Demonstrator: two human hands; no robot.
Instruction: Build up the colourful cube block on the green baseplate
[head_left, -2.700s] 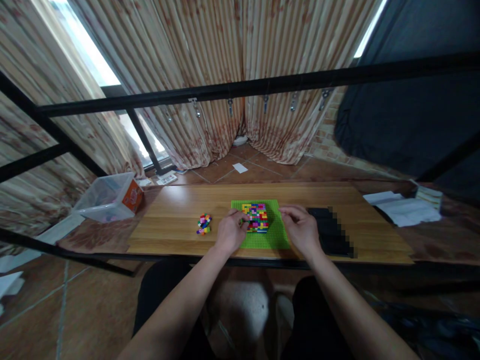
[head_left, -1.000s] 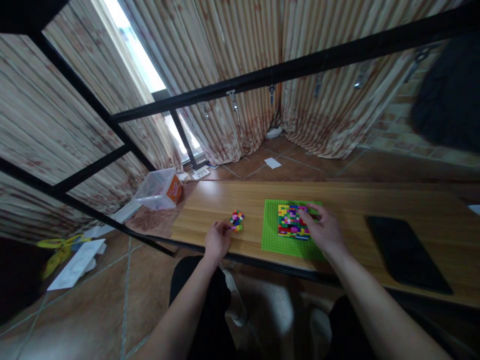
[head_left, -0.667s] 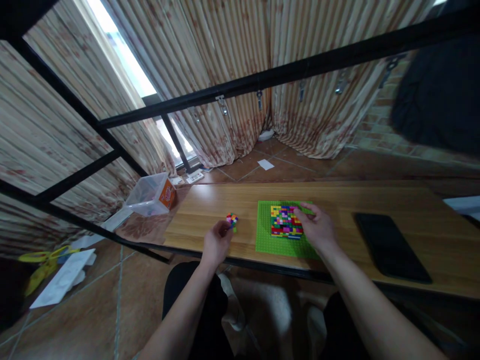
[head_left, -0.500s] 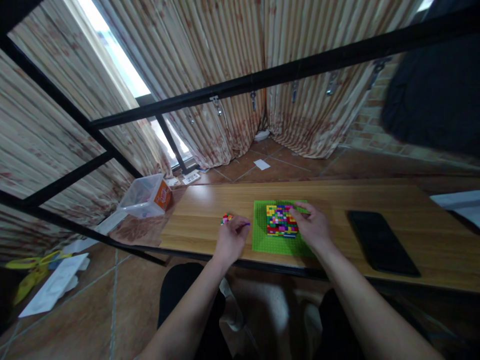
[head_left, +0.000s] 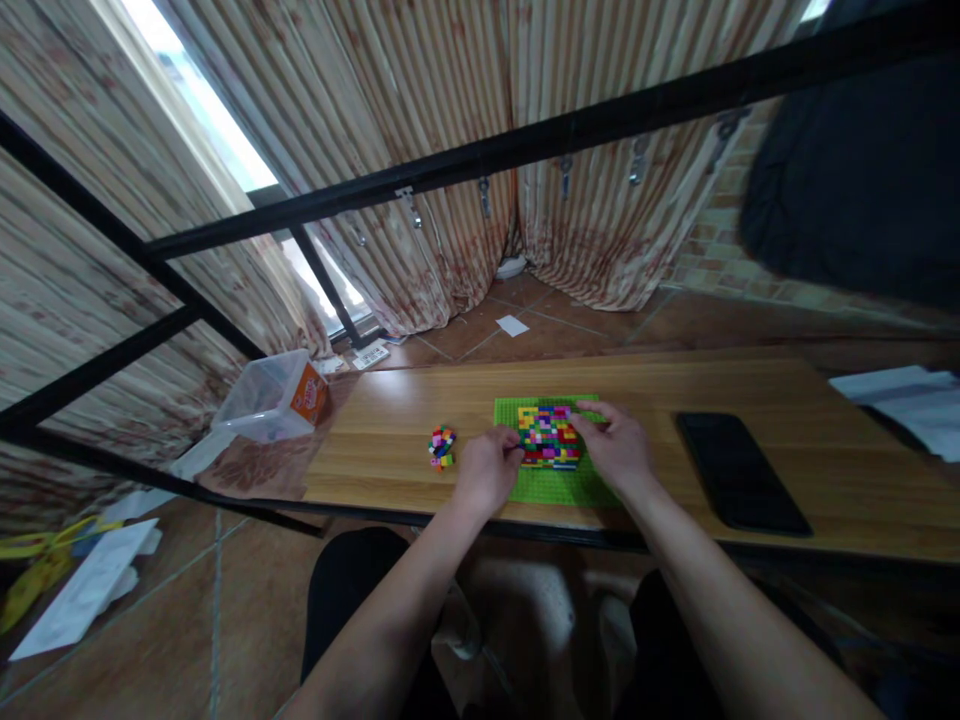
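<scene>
A green baseplate [head_left: 553,484] lies on the wooden table [head_left: 390,420], carrying a square patch of small multicoloured bricks [head_left: 548,435]. My left hand [head_left: 487,470] is at the patch's left edge, fingers curled in a pinch on something too small to name. My right hand [head_left: 616,447] rests on the patch's right side, its fingers bent over the far right corner. A small pile of loose coloured bricks [head_left: 442,446] sits on the table to the left of my left hand.
A black tablet-like slab [head_left: 739,472] lies on the table right of the baseplate. White papers [head_left: 900,395] are at the far right. A clear plastic box [head_left: 271,397] stands off the table's left end. A black frame bar [head_left: 525,150] crosses overhead.
My left hand went to the loose brick pile, closed there, and came back right to the brick patch's left edge. My right hand stayed on the patch.
</scene>
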